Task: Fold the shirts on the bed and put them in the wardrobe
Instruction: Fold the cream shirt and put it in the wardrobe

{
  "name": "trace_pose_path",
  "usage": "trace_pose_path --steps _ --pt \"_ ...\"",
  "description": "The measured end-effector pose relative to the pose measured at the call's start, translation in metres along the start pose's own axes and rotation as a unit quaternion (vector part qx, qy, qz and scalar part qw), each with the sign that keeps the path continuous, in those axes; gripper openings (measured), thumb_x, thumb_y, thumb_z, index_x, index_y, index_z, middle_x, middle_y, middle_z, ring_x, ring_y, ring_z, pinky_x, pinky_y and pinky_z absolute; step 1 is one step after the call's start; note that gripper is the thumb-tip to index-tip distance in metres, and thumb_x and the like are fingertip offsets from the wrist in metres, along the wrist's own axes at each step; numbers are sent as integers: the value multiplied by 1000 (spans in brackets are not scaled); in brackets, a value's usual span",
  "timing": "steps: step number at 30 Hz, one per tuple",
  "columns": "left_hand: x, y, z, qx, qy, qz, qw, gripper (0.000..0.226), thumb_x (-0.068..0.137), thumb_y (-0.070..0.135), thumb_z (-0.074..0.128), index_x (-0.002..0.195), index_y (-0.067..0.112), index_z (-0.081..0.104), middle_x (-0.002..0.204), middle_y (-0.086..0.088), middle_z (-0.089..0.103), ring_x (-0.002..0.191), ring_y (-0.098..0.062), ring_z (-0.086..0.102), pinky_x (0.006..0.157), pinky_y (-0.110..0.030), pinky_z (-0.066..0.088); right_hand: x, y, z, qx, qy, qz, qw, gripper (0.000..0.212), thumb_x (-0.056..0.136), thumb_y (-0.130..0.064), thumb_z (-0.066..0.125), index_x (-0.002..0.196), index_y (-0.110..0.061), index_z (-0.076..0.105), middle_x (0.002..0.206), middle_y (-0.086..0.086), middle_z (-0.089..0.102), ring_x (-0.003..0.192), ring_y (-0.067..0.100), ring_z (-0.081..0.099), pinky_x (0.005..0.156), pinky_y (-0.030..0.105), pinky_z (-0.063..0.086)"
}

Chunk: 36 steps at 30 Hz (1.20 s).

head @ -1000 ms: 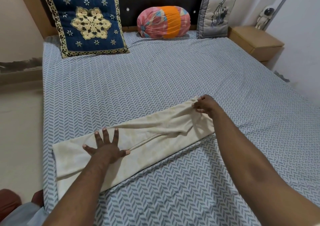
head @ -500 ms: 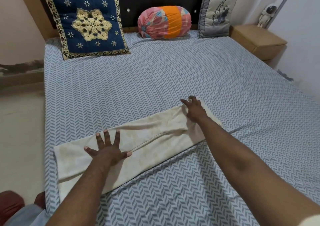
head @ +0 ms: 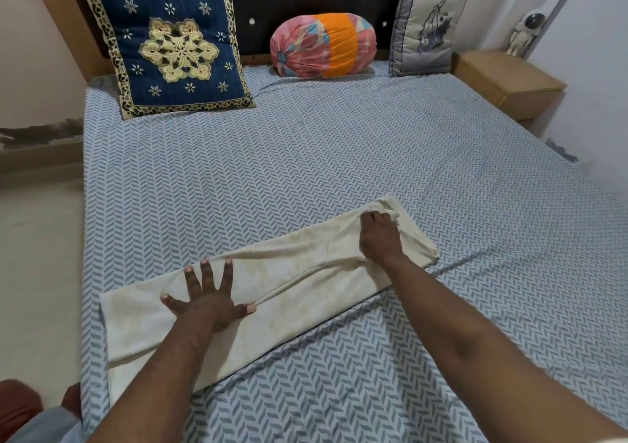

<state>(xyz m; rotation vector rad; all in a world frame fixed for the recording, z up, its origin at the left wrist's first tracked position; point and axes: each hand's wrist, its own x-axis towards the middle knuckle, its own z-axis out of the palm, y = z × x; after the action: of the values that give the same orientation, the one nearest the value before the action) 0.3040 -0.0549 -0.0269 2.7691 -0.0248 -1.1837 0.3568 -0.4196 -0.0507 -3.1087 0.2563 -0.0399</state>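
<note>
Right hand (head: 379,238) drew nearer, shirt (head: 299,283) angled far-right

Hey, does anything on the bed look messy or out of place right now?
Only small things. The cream shirt lies as a long folded strip, but its far end is bunched up where the right hand grips it; the left hand presses the rest flat. The bedsheet is creased beside it.
</note>
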Motion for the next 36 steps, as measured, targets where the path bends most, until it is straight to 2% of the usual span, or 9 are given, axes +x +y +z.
trace_pose_path --steps 2,5,9,15,20,24,29,34,36 --pt "1 0 -1 0 -1 0 1000 110 76 85 42 140 40 -36 144 -2 -51 135 -32 -43 101 -78 -5 5 7 -7 8 -24 76 997 46 86 -19 38 125 1 51 126 20 54 117 39 46 98 46 38" --pt "2 0 -1 4 -4 -2 1000 112 75 86 42 139 40 -38 143 -2 -52 135 -32 -43 102 -78 -4 13 13 -15 37 -57 170 983 56 90 -31 44 139 -3 40 137 17 48 121 35 41 100 43 36" --pt "3 1 -2 5 -5 0 1000 112 75 86 42 138 40 -38 142 -1 -53 135 -32 -43 103 -78 -3 24 13 -18 -4 -82 189 979 72 84 -43 51 143 -6 35 141 15 45 127 33 40 104 44 32" --pt "6 1 0 3 -4 -3 1000 112 75 85 42 138 39 -38 141 -2 -53 134 -33 -44 104 -78 -2 44 19 -28 42 -199 211 956 88 85 -50 51 156 -17 13 161 6 14 147 38 9 115 52 18" --pt "9 3 1 2 7 -6 1000 112 76 84 44 138 39 -39 141 -2 -54 133 -32 -45 103 -78 -4 52 17 -29 32 -212 245 945 92 81 -50 52 156 -17 11 158 10 11 144 38 13 113 52 21" --pt "13 1 1 -1 13 -16 1000 114 75 85 45 137 39 -39 140 -1 -55 133 -33 -45 102 -79 -4 45 0 -33 -11 -91 231 969 81 79 -47 60 147 -17 28 149 13 24 135 36 26 107 50 28" --pt "7 -6 8 3 78 8 997 109 73 89 36 144 39 -31 148 -2 -46 139 -33 -38 103 -78 -4 -21 -31 -18 8 65 89 994 58 80 -30 49 134 -10 48 115 19 53 104 39 52 85 49 44" --pt "-20 -24 44 25 247 24 969 95 83 82 22 155 27 -5 161 -15 -13 147 -38 -13 113 -66 -2 -72 -68 -2 3 48 33 998 33 77 -23 48 105 -13 63 104 14 57 95 37 54 76 44 44" --pt "-33 -39 57 29 263 -3 964 92 87 77 26 156 21 4 162 -18 0 148 -38 -6 114 -62 1 -82 -87 1 -10 60 17 998 27 72 -17 54 97 -14 64 96 11 60 87 35 55 71 42 44"
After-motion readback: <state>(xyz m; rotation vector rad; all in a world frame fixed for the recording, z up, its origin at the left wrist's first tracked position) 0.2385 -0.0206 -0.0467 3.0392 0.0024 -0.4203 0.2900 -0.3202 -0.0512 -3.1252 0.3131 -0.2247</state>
